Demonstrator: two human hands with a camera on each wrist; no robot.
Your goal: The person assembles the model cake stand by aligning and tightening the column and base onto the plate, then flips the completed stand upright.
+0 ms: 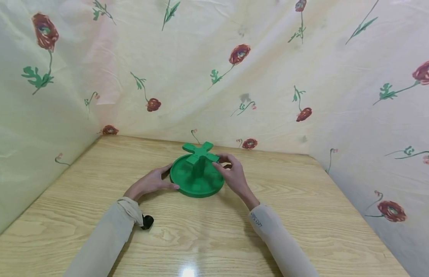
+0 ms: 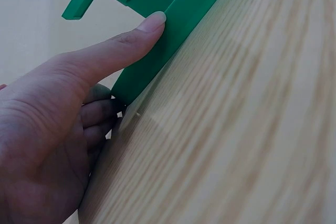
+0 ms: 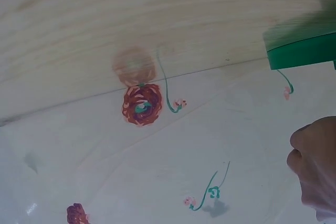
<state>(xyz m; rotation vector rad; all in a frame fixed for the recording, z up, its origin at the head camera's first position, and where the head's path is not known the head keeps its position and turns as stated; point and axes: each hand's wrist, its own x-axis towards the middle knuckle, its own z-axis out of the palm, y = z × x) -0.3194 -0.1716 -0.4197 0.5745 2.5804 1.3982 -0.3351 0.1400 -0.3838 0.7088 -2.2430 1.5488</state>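
Note:
A green round stand (image 1: 197,188) rests on the wooden table, its shallow dish-like base carrying a central post with a four-armed cross top (image 1: 200,151). My left hand (image 1: 153,181) grips the base's left side. In the left wrist view the thumb (image 2: 123,48) lies against the rim, and the other fingers curl around beyond it, partly hidden. On the opposite side, my right hand (image 1: 233,175) pinches the end of one cross arm between thumb and fingers. The right wrist view shows just part of that hand (image 3: 320,166) and the base's edge (image 3: 302,51); the pinch lies out of frame.
The wood-grain table (image 1: 304,215) extends around the stand. Behind it and at both sides hangs a pale flowered sheet (image 1: 200,77). A small black object (image 1: 147,222) sits at the left sleeve's cuff.

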